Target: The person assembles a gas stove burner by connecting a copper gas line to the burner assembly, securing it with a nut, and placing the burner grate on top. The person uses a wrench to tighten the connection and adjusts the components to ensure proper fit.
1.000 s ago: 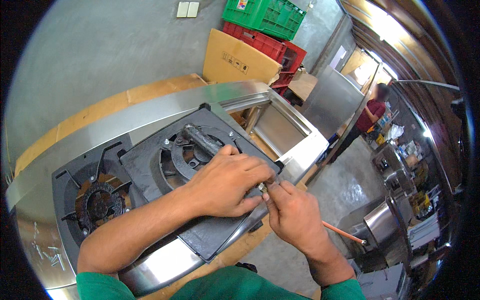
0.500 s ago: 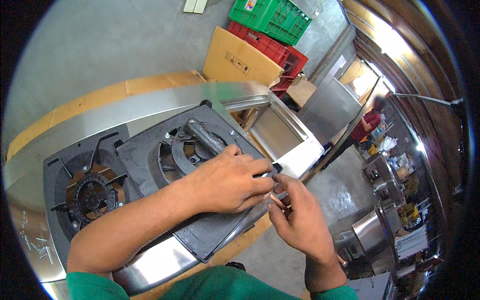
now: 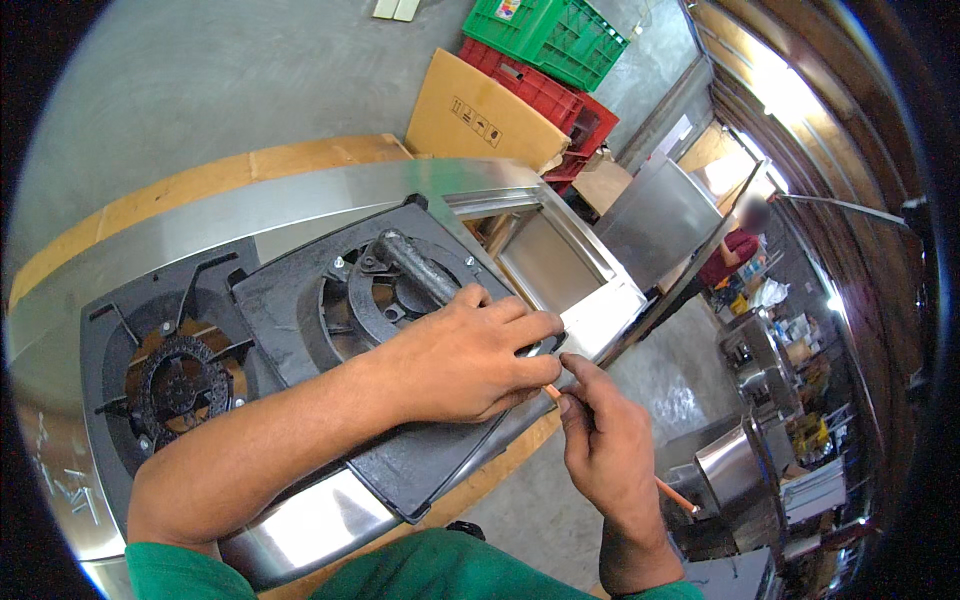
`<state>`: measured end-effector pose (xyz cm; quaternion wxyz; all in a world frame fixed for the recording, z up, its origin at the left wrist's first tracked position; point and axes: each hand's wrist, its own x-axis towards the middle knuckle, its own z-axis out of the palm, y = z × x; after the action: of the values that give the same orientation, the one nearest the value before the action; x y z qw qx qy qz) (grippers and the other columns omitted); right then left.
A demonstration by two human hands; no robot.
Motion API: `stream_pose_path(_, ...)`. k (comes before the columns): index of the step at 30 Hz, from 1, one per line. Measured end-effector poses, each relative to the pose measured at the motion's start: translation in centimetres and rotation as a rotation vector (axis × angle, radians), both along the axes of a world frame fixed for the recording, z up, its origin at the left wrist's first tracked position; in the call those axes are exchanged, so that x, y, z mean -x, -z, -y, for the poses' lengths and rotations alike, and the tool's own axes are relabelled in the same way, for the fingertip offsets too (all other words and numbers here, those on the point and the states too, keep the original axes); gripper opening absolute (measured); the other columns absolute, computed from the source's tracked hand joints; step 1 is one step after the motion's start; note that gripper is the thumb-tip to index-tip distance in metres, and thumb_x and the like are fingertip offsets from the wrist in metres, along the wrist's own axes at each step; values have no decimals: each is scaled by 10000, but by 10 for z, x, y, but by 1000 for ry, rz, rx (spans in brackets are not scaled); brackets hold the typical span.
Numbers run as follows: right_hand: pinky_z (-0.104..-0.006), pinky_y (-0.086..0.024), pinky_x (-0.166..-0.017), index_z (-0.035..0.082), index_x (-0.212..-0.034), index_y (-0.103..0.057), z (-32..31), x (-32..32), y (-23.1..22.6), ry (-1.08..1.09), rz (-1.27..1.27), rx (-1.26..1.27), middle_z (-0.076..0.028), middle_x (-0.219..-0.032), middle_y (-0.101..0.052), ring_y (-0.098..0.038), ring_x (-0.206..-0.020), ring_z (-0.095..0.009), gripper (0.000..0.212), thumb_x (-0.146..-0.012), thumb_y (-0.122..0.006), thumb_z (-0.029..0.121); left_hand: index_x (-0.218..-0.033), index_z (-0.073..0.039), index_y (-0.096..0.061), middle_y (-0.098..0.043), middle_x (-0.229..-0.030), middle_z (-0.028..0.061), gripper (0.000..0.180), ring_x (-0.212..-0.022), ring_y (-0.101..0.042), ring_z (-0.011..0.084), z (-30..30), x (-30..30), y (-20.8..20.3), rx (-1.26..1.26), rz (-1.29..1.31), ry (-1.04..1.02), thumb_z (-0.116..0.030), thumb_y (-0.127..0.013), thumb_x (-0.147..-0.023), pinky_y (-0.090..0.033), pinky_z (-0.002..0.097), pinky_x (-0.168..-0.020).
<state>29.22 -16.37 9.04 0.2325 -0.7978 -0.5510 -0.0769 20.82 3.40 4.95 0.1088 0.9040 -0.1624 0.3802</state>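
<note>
A square black burner plate [image 3: 420, 470] with a ring burner [image 3: 385, 300] and its thick pipe lies tilted on a stainless steel stove. My left hand [image 3: 470, 360] reaches over it, fingers curled around a dark part at the plate's right edge; what they grip is mostly hidden. Close beside it, my right hand [image 3: 610, 430] pinches a thin orange rod [image 3: 676, 495] between thumb and fingers. One end of the rod meets my left fingertips, while the other sticks out past my right wrist. A second black burner [image 3: 180, 385] sits in the stove at the left.
Several loose bolts [image 3: 78, 492] lie on the steel top at far left. Beyond the plate is a framed steel opening [image 3: 555, 260]. A cardboard sheet [image 3: 480, 110], red crates [image 3: 535, 90] and a green crate [image 3: 550, 38] stand by the wall. A person [image 3: 735, 250] stands farther off.
My right hand has turned slightly, and more of the orange rod shows beyond its wrist. My left hand remains at the plate's edge, its fingers slightly shifted.
</note>
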Motion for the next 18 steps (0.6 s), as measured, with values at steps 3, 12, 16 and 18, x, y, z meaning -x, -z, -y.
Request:
stream_pose_path(3,-452,-525,-732,26,-1280,-544,-1,4,-4,-8,0,12,-210,-951,-638,-650,-858,-401,422,-868,-636,31,-991,-146,-640,-588,-1167,84,196,-1022,-613,256,0,0,1,-31,-11,-12,-306,-651,-879,-462,467,-784)
stream_pose_path(12,-433,-524,-725,27,-1266,-577,2,2,-2,2,2,-20,-191,-927,-632,-646,-830,-380,410,-863,-651,33,-1004,-134,-628,-580,-1178,92,235,-1037,-608,244,2,1,0,-2,-11,-32,-334,-650,-882,-459,468,-794)
stream_pose_path(16,-438,-530,-724,25,-1257,-587,2,-3,1,-52,43,-70,-190,-920,-651,-655,-815,-379,386,-878,-653,61,-993,-135,-634,-571,-1205,91,238,-1041,-606,242,3,0,0,-22,-5,-33,-344,-653,-882,-461,464,-795)
stream_pose_path(18,-443,-531,-730,23,-1249,-592,3,-5,1,-59,43,-35,-191,-938,-656,-659,-832,-375,375,-883,-653,79,-982,-133,-639,-569,-1219,92,235,-1041,-606,243,3,-1,1,-40,-9,-43,-343,-657,-879,-464,462,-790)
